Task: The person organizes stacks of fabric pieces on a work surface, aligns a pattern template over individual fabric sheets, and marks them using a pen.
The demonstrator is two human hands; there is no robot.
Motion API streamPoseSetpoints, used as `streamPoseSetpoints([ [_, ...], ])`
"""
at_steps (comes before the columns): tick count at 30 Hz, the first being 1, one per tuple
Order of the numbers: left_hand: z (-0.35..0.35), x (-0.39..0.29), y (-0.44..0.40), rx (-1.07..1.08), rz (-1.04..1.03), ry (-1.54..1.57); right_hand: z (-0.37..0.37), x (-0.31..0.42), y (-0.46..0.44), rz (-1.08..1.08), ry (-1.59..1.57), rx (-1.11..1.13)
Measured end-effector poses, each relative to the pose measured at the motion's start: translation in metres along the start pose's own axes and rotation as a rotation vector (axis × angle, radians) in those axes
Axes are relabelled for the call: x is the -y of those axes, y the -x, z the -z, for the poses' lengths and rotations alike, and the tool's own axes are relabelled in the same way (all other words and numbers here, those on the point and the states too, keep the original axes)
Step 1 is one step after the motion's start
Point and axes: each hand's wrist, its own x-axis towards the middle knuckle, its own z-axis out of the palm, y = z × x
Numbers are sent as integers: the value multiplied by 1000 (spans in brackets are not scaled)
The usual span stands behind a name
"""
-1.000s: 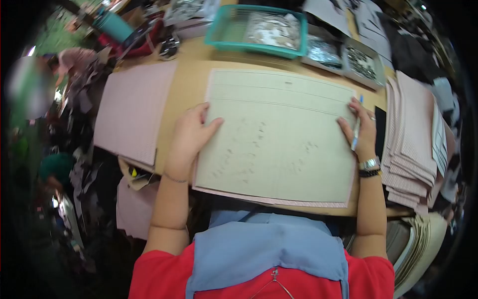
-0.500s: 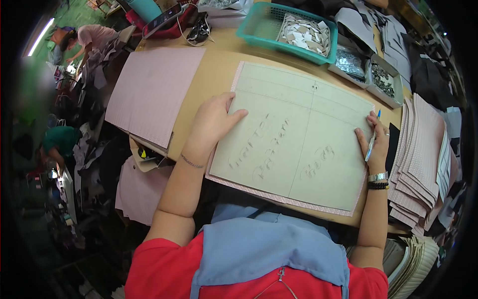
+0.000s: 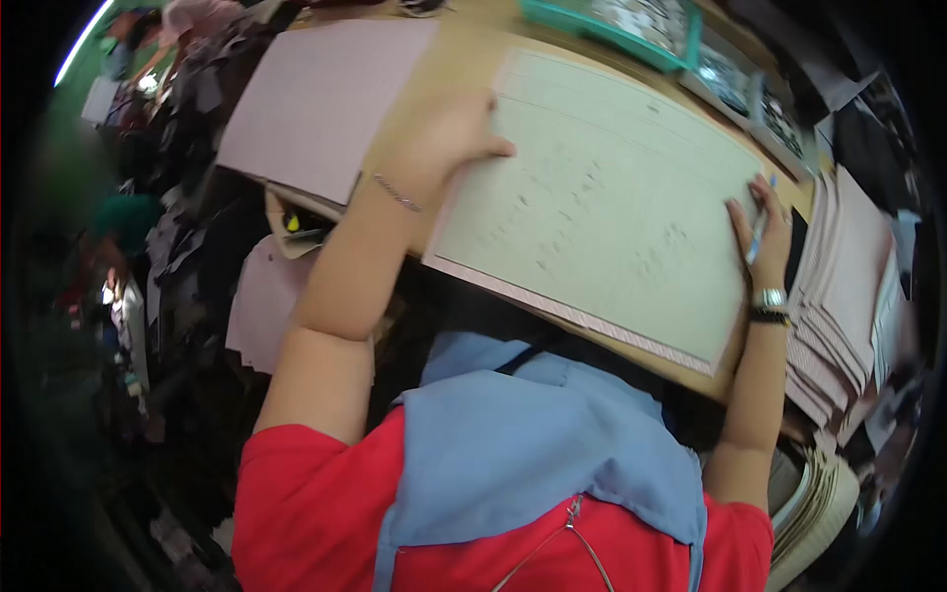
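Observation:
A large pale card pattern (image 3: pixel 592 227) with pencil lines and blurred handwriting lies on a pink patterned fabric piece (image 3: pixel 592 321), whose strip shows along the near edge. My left hand (image 3: pixel 449 133), blurred, rests at the card's left edge, with its thumb stretched out on top and its other fingers partly hidden. At the right edge, my right hand (image 3: pixel 767 229) touches the card with bent fingers. A blue-and-white pen (image 3: pixel 757 242) is tucked in that hand.
Another pink sheet (image 3: pixel 321 104) lies at the left. Stacked pink fabric pieces (image 3: pixel 838 286) stand at the right. Behind the card are a teal basket (image 3: pixel 602 32) and boxes of small parts (image 3: pixel 774 118). A co-worker in pink (image 3: pixel 197 18) is far left.
The view has tilted, so the table and the things on it appear higher. Both hands stay at the card's sides. The pink strip along the near edge looks wider.

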Motion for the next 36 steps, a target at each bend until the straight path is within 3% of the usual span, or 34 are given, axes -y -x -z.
streamPoseSetpoints([
  [3,-12,0,0,-39,-35,-21,-4,-4,3,15,1,-56],
  [5,-23,5,3,-240,-239,-37,-2,0,3,41,113,-39],
  [8,-28,-13,7,-218,-413,-58,0,9,4,-7,93,-55],
  [11,-45,-20,11,-116,-412,-56,2,5,5,-1,128,-73],
  [17,-67,-36,22,-226,-269,-30,-5,5,5,-28,79,-63],
  [20,-83,-44,37,-339,-295,-156,-1,7,6,-43,117,-60],
  [28,-94,-43,34,-321,-267,-228,9,6,3,-61,81,13],
  [29,-94,-41,34,-324,-256,-221,7,7,0,-153,47,-65],
  [31,-94,-39,35,-332,-265,-208,8,21,-11,3,-172,-300],
  [32,-93,-39,36,-338,-261,-205,4,22,-17,-111,-364,-230],
  [36,-89,-40,38,-307,-240,-173,-27,99,-55,-211,-912,-48],
])
